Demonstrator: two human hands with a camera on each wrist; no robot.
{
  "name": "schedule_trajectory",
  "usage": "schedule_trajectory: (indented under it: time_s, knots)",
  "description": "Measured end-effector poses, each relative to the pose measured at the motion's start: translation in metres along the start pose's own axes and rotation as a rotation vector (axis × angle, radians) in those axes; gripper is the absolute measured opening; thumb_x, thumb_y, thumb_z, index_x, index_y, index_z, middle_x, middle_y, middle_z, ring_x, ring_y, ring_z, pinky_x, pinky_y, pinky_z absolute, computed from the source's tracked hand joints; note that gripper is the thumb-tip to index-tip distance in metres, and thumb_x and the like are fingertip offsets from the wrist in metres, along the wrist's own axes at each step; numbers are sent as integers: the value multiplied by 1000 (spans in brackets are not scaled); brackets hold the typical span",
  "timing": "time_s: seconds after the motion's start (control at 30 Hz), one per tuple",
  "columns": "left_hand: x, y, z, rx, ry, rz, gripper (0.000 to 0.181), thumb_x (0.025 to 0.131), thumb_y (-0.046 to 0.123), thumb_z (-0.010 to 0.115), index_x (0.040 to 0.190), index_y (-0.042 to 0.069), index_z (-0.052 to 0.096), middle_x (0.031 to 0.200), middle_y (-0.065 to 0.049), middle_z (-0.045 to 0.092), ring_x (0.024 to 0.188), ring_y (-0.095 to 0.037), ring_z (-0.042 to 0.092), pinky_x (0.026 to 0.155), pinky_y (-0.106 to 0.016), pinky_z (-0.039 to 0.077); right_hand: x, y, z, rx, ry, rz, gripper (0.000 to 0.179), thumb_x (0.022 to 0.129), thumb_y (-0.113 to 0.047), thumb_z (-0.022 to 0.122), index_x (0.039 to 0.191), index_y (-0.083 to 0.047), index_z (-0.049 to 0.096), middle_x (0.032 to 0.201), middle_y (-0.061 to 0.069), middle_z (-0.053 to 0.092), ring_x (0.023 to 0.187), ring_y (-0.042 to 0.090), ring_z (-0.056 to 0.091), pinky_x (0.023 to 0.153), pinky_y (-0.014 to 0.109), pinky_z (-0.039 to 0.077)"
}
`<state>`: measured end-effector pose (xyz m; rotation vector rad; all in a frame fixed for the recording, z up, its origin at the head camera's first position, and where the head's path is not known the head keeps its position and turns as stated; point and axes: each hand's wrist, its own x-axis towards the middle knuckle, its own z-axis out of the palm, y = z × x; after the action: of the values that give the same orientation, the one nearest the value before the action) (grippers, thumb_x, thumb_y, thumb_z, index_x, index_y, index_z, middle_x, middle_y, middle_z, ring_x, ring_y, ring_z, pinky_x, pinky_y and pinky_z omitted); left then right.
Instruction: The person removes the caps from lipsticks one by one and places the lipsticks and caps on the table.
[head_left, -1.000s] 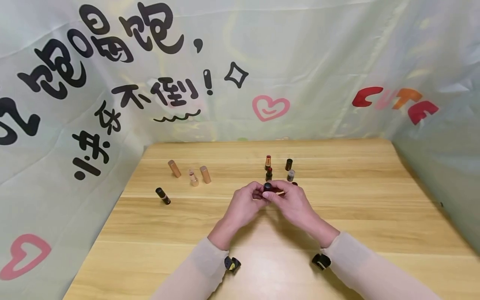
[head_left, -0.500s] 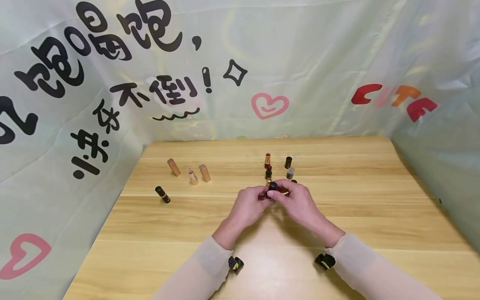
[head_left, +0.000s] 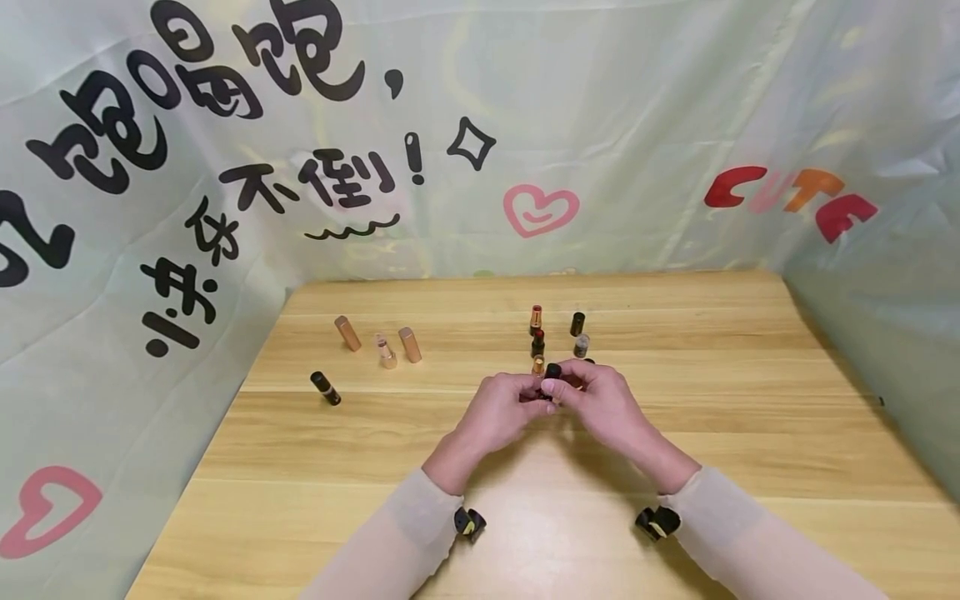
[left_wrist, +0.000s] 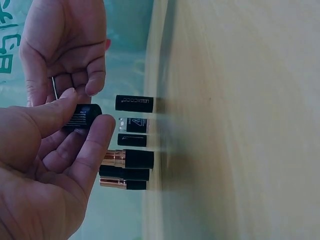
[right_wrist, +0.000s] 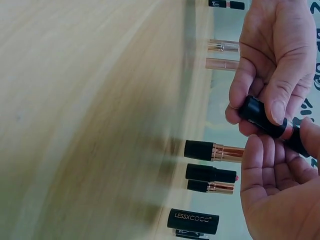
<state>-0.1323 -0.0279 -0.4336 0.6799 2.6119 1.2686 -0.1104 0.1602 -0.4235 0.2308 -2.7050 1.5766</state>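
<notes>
Both hands hold one black lipstick (head_left: 552,372) above the table in the head view. In the right wrist view, my left hand (right_wrist: 280,60) pinches its printed base, thumb pressed along the side. My right hand (head_left: 600,400) grips the other end, partly hidden by its thumb and fingers. A pinkish band shows between the two black parts. My left hand (head_left: 498,412) sits close against the right one. Just behind the hands stand uncapped lipsticks: one red with a gold collar (head_left: 536,318), one dark red (head_left: 537,342) and one gold-topped (head_left: 538,365).
To their right stand a black cap (head_left: 577,323), a clear-topped piece (head_left: 581,346) and a dark piece (head_left: 589,362) mostly behind my right hand. Further left are two rose-gold tubes (head_left: 409,344), a clear-capped lipstick (head_left: 386,353) and a black tube (head_left: 326,387). Printed cloth (head_left: 637,125) surrounds the table.
Both hands have shifted slightly right with the lipstick, which stands out more above the fingers. The gold-topped lipstick behind them has come into view. The other pieces stay put.
</notes>
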Motion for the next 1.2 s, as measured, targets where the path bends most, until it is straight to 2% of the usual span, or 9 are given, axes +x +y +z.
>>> schedule_trajectory:
  time_s: [0.37,0.57,0.8,0.97,1.2]
  knots:
    - [0,1,2,-16,11,-12,20,96,31,79,113,20,81,103,3,81,89,-5,71,81,-24,57,0,1,1,-34,14,2,23,96,-28,79,112,-11,77,101,5,79,89,19,68,77,33,55]
    - [0,-2,1,-47,-10,6,16,95,30,80,108,21,81,90,9,78,77,-2,66,73,-23,55,-2,1,4,-14,24,15,24,99,-30,76,112,-10,78,103,5,80,92,18,70,79,31,55]
    - [-1,-6,-3,-77,-39,-5,18,96,29,79,112,22,82,90,7,77,59,-7,59,59,-25,51,-4,-1,5,11,22,30,25,100,-31,75,112,-9,78,104,6,80,91,18,69,76,28,54]
    - [-2,-7,-4,-70,-43,-5,20,96,31,79,115,23,82,100,5,80,69,-4,62,66,-23,54,-4,-2,5,-11,22,10,25,99,-33,76,111,-12,78,103,4,80,91,18,69,76,30,54]
    - [-2,-4,-2,-74,-5,-5,22,97,34,77,116,25,82,107,5,81,75,-3,66,71,-23,56,-3,-4,8,-26,68,-14,20,100,-30,75,107,-12,80,100,3,80,88,16,68,74,27,53]
